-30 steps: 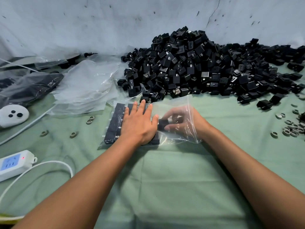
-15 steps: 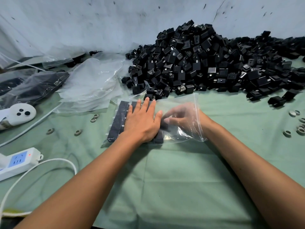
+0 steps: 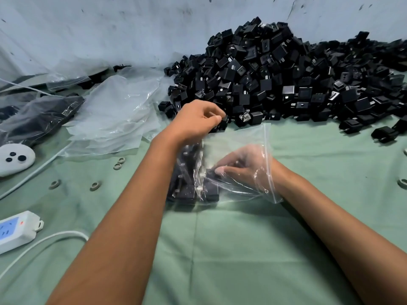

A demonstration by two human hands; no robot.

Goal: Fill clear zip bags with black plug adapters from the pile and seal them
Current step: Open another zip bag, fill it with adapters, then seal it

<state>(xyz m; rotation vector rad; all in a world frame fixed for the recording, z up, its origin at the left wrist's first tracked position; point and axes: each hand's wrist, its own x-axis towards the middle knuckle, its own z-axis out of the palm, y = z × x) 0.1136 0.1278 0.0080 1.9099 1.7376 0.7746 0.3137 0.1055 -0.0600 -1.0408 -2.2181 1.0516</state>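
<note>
Fingers point(image 3: 217, 118) of the left hand point(image 3: 196, 121), curled and pinching a black plug adapter point(image 3: 222, 123) at the near edge of the pile point(image 3: 286, 80), sit just above centre of the frame. The pinched adapter lies directly above the clear zip bag point(image 3: 237, 164) in the picture, close to the bag's upper edge; whether it is lifted clear of the neighbouring adapters cannot be told.

The right hand point(image 3: 240, 166) is inside the bag, centre right, entering through the mouth, whose zip strip point(image 3: 270, 164) runs top to bottom around the wrist. Its fingertips press or pinch an adapter against the packed block of adapters point(image 3: 189, 186); through the film the exact hold cannot be told. That block fills the left, closed end of the bag, partly hidden behind the left forearm, and its rows run top to bottom in the frame.

By judgement, the step in hand is filling, with sealing not yet due. The opening faces right, so the adapter in the left hand is on the wrong side of the block: it must travel right and down around the bag to reach the mouth. The right hand is the nearer one to that opening.

Outward on the green counter point(image 3: 242, 249): empty bags point(image 3: 114, 119) upper left, filled bags point(image 3: 37, 119) at the left edge, a white power strip point(image 3: 15, 232) lower left.
</note>
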